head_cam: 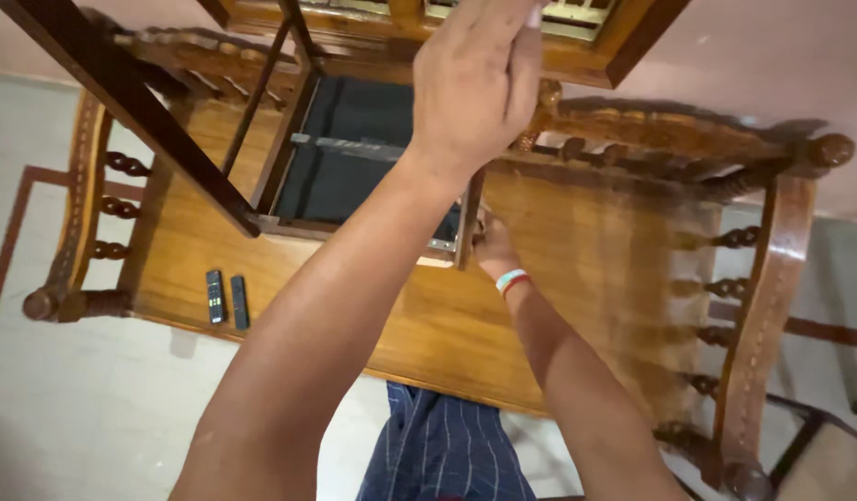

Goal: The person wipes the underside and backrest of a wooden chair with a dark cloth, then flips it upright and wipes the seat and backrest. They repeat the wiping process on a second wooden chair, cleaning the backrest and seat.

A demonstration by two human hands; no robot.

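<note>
Two hands work a dark window frame [289, 176] above the wooden bench [558, 269]: the left hand [475, 79] grips its far top rail, the right hand [491, 243] clasps its upright right-hand bar.

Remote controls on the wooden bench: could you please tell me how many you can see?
2. One black remote control lies near the bench's front left edge, the second remote just right of it, side by side. Others may be hidden behind the arms.
</note>
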